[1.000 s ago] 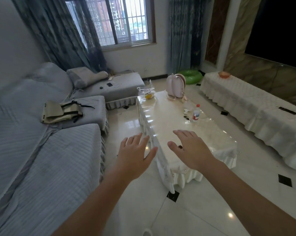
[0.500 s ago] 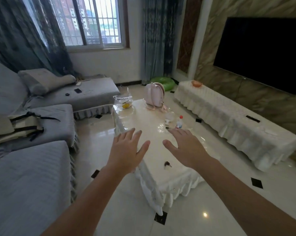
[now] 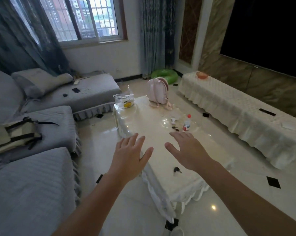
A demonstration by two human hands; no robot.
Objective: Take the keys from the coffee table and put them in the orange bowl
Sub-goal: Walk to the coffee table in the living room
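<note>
Head camera view of a living room, looking forward and down. Grey sofa (image 3: pixel 33 184) fills the left side, with a beige strapped bag (image 3: pixel 16 135) lying on one cushion. Along the right wall, under a dark television screen (image 3: pixel 266 34), runs a long low cabinet (image 3: pixel 237 120) draped in white cloth. At its far end sits the orange bowl (image 3: pixel 202 75), well apart from both hands. A green inflatable ring (image 3: pixel 166 74) lies on the floor beyond.

In the middle stands the coffee table, a glossy cream bench (image 3: pixel 152 126) with a frilled white skirt. At its far end stands a pink backpack (image 3: pixel 158 91), upright, with a clear plastic bag (image 3: pixel 125 101) beside it. Nearer the middle stands a small bottle (image 3: pixel 187 123) with a red cap, next to a few small dark items too small to identify.

Two bare arms reach forward over the near end of the bench. The left hand (image 3: pixel 128 159) is spread flat, its grip released, holding nothing. The right hand (image 3: pixel 188 150) is likewise spread with fingers apart, grip released and empty.

The keys (image 3: pixel 176 170) lie on the bench near its front edge, just below the right wrist, untouched.
</note>
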